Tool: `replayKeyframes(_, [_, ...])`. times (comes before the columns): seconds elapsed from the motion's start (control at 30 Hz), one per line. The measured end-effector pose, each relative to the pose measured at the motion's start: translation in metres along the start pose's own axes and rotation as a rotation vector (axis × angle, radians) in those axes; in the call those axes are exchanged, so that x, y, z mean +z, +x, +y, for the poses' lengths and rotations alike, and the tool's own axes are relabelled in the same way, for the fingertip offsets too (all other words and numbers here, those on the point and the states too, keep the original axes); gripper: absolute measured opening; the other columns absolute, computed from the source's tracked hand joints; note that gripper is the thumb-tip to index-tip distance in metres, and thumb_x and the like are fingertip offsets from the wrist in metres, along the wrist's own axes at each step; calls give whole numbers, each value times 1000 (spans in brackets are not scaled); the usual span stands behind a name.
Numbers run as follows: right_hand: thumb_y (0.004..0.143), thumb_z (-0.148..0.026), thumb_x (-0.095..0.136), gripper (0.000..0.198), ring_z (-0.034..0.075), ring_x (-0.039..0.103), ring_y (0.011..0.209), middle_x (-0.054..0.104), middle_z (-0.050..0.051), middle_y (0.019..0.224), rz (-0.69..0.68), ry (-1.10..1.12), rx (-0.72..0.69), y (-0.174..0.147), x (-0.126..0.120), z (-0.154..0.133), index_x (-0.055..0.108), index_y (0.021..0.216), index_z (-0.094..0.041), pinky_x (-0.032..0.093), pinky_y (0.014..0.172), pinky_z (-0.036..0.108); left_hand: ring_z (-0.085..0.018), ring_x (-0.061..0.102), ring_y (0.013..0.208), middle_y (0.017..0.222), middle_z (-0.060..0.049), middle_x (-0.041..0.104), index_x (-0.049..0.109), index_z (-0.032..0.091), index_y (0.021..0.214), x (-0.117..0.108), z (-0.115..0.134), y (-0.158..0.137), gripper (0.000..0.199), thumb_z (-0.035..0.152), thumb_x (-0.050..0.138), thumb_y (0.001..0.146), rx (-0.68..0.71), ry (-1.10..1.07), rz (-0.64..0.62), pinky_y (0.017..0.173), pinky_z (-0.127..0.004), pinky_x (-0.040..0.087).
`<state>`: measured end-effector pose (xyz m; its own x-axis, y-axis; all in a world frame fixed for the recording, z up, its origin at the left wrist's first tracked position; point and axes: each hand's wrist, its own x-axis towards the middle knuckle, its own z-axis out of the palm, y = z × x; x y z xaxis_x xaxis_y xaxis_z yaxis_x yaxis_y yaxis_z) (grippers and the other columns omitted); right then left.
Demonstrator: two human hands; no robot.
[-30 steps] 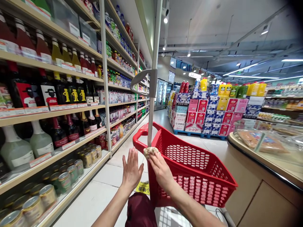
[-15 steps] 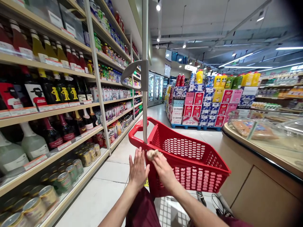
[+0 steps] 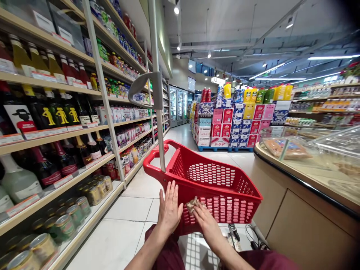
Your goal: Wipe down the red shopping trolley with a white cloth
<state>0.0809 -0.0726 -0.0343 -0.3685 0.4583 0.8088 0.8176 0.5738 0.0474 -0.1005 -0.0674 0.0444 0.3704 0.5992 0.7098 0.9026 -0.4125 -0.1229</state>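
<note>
A red plastic shopping basket cart (image 3: 210, 187) with pierced sides stands in front of me, its grey metal pole and handle (image 3: 157, 92) rising at the left end. My left hand (image 3: 169, 208) lies flat against the solid red panel at that end, fingers stretched upward. With my right hand (image 3: 206, 223) I press a crumpled, stained beige cloth (image 3: 192, 205) against the side of the basket, where the holes begin. The fingers cover part of the cloth.
Shelves of bottles and cans (image 3: 64, 135) line the left. To the right stands a counter (image 3: 298, 187) with a packaged item on top. Stacked drink cartons (image 3: 225, 127) sit on a blue pallet ahead. Black cables (image 3: 254, 238) lie on the floor by the counter.
My right hand has moved the cloth down and to the right along the basket's side. My left hand remains flat on the panel. The whole view has shifted slightly.
</note>
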Motion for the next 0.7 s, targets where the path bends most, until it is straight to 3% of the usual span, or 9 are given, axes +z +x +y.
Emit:
replayKeyframes(0.2, [84, -4, 30, 50, 21, 17, 129, 39, 8, 133, 70, -51, 215, 1, -24, 27, 32, 131, -19, 31, 102, 48, -24, 16, 130, 139, -15, 28, 21, 7, 133, 5, 20, 6, 59, 17, 41, 78, 42, -60, -43, 104, -50, 17])
replayKeyframes(0.4, [82, -4, 33, 48, 16, 31, 124, 52, 5, 122, -22, -33, 146, -59, -12, 30, 43, 125, -23, 42, 95, 37, -24, 16, 131, 140, -12, 26, 25, 10, 133, 15, 52, 2, 60, 11, 39, 75, 184, -157, -115, 103, -50, 19])
replayKeyframes(0.53, [80, -7, 38, 44, 21, 32, 124, 46, 9, 127, -134, 89, 167, -49, -41, 21, 48, 121, -22, 40, 95, 43, -19, 21, 129, 138, -7, 31, 28, 18, 132, 19, 69, 0, 64, 3, 35, 70, 331, -354, -266, 104, -46, 21])
replayKeyframes(0.6, [80, -8, 38, 42, 21, 35, 123, 47, 9, 127, -138, 166, 166, -32, -61, 19, 52, 117, -22, 40, 95, 43, -19, 27, 127, 136, -8, 36, 32, 16, 130, 22, 75, 1, 66, 2, 35, 66, 208, -488, -343, 103, -45, 22])
replayKeyframes(0.7, [81, -8, 34, 42, 19, 40, 120, 49, 7, 125, -70, 234, 234, -20, -81, 22, 54, 115, -24, 42, 94, 41, -19, 46, 112, 122, -9, 52, 47, 14, 120, 26, 84, 5, 55, 5, 35, 67, -121, -772, -428, 97, -39, 33])
